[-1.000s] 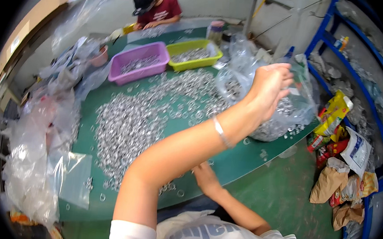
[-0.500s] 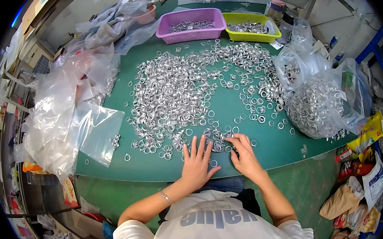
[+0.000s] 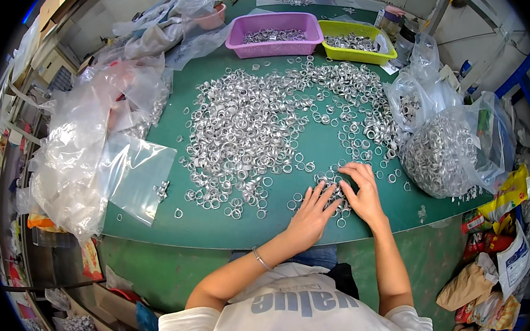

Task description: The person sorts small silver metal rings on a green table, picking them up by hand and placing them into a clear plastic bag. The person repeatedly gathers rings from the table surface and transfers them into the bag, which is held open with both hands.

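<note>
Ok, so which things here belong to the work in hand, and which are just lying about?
Likely part of the work:
- metal rings, spread around the left hand and right hand
- purple tub and green tub, holding rings
- clear bag of rings

Probably just lying about:
- yellow packet
- brown paper bag
- pink-lidded jar

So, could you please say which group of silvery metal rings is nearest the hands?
The small cluster of silvery metal rings at the left hand and right hand; the large heap lies farther left and beyond.

A ring heap [image 3: 239, 132] lies forward-left of the left hand [image 3: 309, 224], a bag [image 3: 440, 157] forward-right of the right hand [image 3: 365, 198], basins [image 3: 274, 50] beyond
</note>
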A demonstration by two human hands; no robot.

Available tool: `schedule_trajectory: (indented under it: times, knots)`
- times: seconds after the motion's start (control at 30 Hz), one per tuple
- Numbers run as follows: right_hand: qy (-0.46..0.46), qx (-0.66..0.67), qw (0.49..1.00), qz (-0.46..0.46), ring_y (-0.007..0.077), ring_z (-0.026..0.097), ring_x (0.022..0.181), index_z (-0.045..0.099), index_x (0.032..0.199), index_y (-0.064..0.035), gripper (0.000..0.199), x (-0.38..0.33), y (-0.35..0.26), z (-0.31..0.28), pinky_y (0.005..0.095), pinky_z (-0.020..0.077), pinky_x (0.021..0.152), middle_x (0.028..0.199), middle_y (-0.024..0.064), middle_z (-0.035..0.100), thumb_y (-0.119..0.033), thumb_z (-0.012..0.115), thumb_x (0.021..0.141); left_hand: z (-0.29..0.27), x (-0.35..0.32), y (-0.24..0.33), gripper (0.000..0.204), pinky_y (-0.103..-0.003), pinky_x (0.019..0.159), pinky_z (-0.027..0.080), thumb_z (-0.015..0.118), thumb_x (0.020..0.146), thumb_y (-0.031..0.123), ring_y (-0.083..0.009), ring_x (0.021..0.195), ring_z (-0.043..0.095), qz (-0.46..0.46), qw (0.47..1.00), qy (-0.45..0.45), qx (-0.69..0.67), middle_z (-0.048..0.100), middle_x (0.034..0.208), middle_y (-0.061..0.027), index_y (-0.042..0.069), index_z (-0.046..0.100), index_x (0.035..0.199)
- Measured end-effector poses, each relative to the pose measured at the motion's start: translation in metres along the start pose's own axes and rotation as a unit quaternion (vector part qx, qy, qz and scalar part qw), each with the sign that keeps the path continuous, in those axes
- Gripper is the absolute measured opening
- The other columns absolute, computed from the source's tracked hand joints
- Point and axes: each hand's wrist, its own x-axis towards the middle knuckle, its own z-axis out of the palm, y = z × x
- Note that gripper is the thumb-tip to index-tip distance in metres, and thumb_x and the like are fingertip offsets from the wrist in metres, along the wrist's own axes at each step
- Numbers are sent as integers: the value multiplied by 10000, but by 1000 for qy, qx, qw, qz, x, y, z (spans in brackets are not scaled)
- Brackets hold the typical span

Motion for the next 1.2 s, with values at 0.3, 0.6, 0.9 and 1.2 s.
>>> schedule_trajectory:
  times: [0.3, 0.6, 0.9, 1.2]
  knots:
    - [-40, -68, 996, -45, 245, 472, 1000, 641, 988, -72, 216, 46, 2, 43, 379, 350, 817, 1000, 44, 570, -117, 647, 777, -25, -58, 39, 300, -351, 864, 460, 535, 859, 25, -289, 1001, 574, -26, 891, -152, -426, 570, 1108, -149, 12, 554, 1158]
    - [-72, -65, 994, -45, 225, 497, 861, 626, 795, -66, 95, 48, -2, 43, 351, 341, 767, 851, 39, 592, -55, 676, 714, -25, -54, 34, 271, -309, 783, 487, 527, 876, 32, -215, 894, 610, -89, 877, -145, -449, 609, 1013, -116, -1, 570, 1141]
    - [-59, -55, 995, -51, 227, 501, 849, 645, 818, -70, 105, 44, -10, 45, 347, 342, 745, 817, 37, 593, -65, 673, 717, -33, -45, 22, 257, -251, 717, 483, 495, 903, 41, -141, 842, 601, -188, 864, -5, -467, 619, 995, -87, 20, 587, 1142]
    - [-46, -37, 998, -12, 228, 518, 809, 637, 802, -43, 63, 41, -7, 48, 335, 344, 751, 820, 49, 604, -59, 667, 750, -32, -51, 22, 266, -256, 736, 477, 495, 907, 50, -130, 856, 590, -212, 852, 23, -477, 631, 983, -78, 24, 575, 1159]
